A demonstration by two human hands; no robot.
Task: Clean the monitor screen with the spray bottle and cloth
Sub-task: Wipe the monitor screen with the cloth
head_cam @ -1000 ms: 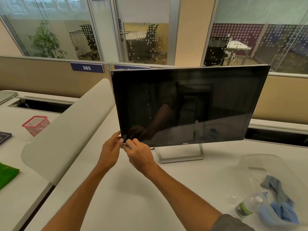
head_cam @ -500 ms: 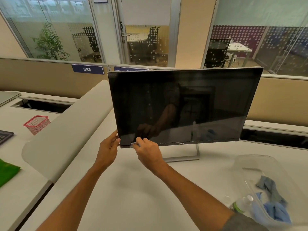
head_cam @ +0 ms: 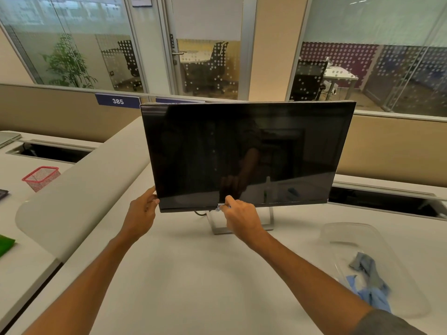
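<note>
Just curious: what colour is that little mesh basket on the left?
Red basket, clearest in the head view.

The monitor (head_cam: 244,153) screen is glossy black with a dark grey lower bezel, on a silver stand (head_cam: 242,226). The desk (head_cam: 193,274) is off-white. Blue and grey cloths (head_cam: 372,281) lie in a clear tray (head_cam: 350,234). A red mesh basket (head_cam: 41,177) (fine grid pattern) sits left, beside a navy sign (head_cam: 117,101) with white digits.
</note>
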